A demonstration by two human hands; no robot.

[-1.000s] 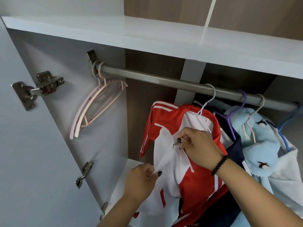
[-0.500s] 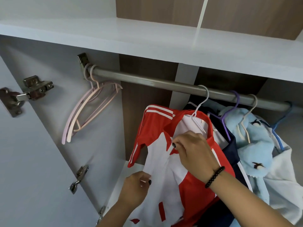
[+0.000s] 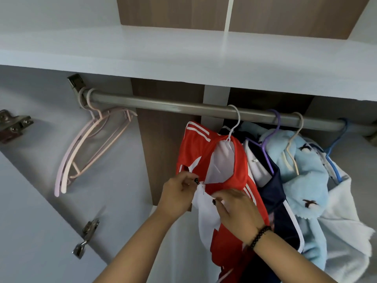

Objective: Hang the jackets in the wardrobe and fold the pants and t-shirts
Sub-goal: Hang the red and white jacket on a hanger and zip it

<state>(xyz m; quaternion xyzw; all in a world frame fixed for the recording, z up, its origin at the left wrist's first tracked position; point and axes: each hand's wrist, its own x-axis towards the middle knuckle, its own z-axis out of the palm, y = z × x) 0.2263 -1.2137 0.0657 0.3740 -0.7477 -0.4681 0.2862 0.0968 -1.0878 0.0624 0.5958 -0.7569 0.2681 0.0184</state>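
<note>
Nearest in, the red and white jacket (image 3: 230,172) is being pinched at its front opening by both hands: left hand (image 3: 178,196) fingers are curled on the left edge by the zipper, right hand (image 3: 237,211) fingers are curled on the white panel just below. Looks like zipping is being sorted. The jacket hangs long-axis down from a white hanger (image 3: 234,127) on the rail (image 3: 163,104). Plenty of free rail is left toward the pink hangers (image 3: 81,158); the right side is crowded by a navy jacket (image 3: 275,197) and a light blue fleece (image 3: 306,176).

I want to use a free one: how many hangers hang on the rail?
6 visible: two empty pink plastic hangers left; white hanger in red-white jacket; purple, beige, blue rightward. More may be hidden.
</note>
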